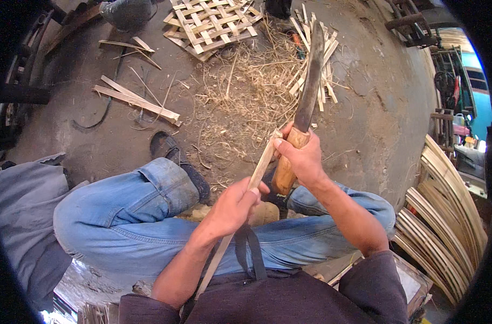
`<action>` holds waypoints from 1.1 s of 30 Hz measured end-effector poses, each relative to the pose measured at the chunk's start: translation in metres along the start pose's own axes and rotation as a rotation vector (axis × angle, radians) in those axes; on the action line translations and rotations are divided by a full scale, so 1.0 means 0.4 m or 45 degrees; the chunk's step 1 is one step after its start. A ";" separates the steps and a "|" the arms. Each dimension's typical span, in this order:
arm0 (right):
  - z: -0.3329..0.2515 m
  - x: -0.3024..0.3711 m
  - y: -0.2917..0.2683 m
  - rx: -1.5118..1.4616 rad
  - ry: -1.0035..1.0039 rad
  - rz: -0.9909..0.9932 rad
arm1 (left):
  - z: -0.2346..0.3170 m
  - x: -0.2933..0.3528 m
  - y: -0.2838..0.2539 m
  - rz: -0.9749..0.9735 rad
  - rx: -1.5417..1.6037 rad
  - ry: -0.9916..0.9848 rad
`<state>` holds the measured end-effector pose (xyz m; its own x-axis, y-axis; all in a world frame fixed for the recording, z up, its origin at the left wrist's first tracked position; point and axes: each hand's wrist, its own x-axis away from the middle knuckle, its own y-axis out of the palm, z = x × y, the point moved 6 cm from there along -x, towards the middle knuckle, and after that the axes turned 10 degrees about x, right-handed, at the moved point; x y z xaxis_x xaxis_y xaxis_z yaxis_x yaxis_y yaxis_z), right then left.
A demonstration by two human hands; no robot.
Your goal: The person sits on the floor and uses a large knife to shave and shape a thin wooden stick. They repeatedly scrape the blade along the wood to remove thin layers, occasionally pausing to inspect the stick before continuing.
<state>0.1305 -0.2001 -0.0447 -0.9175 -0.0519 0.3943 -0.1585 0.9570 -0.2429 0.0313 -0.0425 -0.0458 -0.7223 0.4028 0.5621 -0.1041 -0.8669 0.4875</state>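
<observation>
My left hand (236, 204) grips a long thin bamboo strip (262, 164) that runs from my lap up toward the knife. Just above it, my right hand (300, 156) holds the wooden handle of a large dark-bladed knife (309, 86). The blade points away from me over the floor. My right thumb rests on the strip's upper end, beside the base of the blade. Both hands work above my knees, which are in blue jeans.
A woven bamboo mat (211, 22) lies on the ground ahead, with loose shavings (246, 92) and cut bamboo strips (137, 100) scattered around. A stack of curved bamboo slats (445, 216) leans at the right. A black shoe (173, 154) shows by my left knee.
</observation>
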 end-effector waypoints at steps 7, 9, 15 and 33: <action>-0.133 0.023 0.004 0.903 -0.302 -0.118 | 0.069 -0.033 0.000 0.036 0.275 -0.077; -0.160 0.059 -0.013 1.181 -0.536 -0.116 | 0.087 -0.018 0.005 0.127 0.121 -0.003; -0.150 0.106 -0.019 1.510 -0.787 -0.086 | 0.097 -0.013 0.018 0.112 0.037 0.056; -0.034 -0.056 -0.335 2.181 -0.696 0.599 | 0.108 0.088 0.013 0.191 0.061 -0.027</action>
<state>0.1771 -0.3231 -0.0089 -0.9355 -0.3088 -0.1718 0.2820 -0.3594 -0.8896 0.0349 -0.0202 0.0055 -0.7126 0.2761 0.6449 0.0370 -0.9032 0.4276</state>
